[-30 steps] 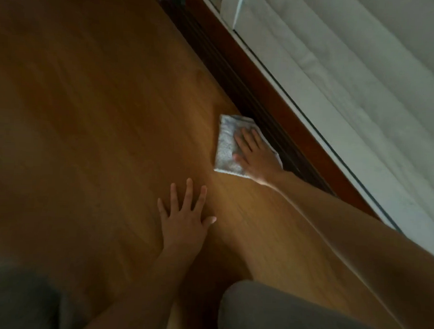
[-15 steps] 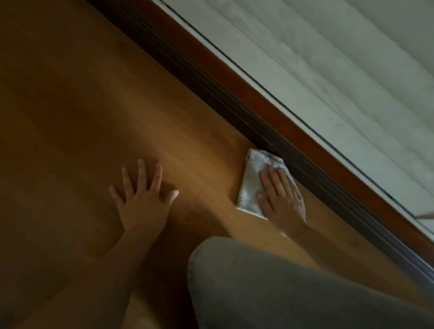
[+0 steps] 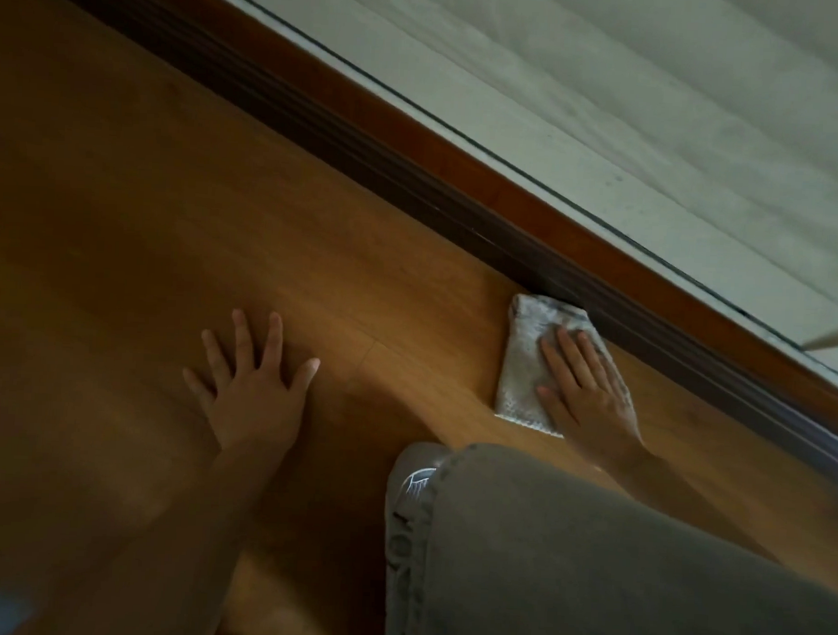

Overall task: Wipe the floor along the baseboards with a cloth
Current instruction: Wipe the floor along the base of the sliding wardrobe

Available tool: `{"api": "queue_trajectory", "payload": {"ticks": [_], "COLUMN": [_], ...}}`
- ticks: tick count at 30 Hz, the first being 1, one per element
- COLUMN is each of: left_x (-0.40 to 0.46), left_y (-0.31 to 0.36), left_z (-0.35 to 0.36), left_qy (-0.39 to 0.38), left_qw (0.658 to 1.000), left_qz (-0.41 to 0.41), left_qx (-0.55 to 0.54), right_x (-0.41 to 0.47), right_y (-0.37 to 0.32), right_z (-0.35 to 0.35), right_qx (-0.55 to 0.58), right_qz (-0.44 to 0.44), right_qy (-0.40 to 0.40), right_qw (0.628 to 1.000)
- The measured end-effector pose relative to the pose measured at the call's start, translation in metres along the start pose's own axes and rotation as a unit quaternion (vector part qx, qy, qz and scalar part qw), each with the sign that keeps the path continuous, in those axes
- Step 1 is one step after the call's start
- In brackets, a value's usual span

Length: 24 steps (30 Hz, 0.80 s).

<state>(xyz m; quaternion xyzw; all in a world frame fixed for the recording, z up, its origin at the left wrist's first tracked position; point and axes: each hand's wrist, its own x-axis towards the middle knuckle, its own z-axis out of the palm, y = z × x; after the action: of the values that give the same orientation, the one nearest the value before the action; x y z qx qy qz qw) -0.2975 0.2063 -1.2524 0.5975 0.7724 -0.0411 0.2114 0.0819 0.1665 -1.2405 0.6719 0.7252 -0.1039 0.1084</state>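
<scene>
A folded grey-white cloth lies flat on the wooden floor, its far edge against the dark baseboard. My right hand presses on the cloth with straight fingers, covering its right half. My left hand rests flat on the bare floor to the left, fingers spread, apart from the cloth.
The baseboard runs diagonally from upper left to lower right, with a reddish wooden strip and a pale wall or curtain beyond it. My bent knee in grey trousers fills the lower right, close behind the cloth.
The cloth and my right hand have slid along the baseboard toward me, and my view has shifted with them. My left hand stays planted flat on the floor.
</scene>
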Motion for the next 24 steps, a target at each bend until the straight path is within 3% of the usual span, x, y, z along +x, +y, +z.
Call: {"api": "queue_trajectory", "payload": {"ticks": [11,19,24], "left_x": [0.001,-0.018,-0.023], "left_y": [0.008,0.041,0.07], "left_z": [-0.008,-0.001,0.005], "left_qy": [-0.017,0.048,0.033], "left_qw": [1.0,0.984,0.973], "left_qz": [-0.008,0.167,0.22], "left_qx": [0.022,0.046,0.059], "right_x": [0.072,-0.012,0.028], "right_y": [-0.058,0.001,-0.032], "right_z": [-0.024,0.001,-0.007], "right_qx": [0.002,0.015,0.039], "right_qz": [-0.058,0.029,0.019], "right_qy": [0.0,0.009,0.019], "right_qw": [0.998,0.999,0.999]}}
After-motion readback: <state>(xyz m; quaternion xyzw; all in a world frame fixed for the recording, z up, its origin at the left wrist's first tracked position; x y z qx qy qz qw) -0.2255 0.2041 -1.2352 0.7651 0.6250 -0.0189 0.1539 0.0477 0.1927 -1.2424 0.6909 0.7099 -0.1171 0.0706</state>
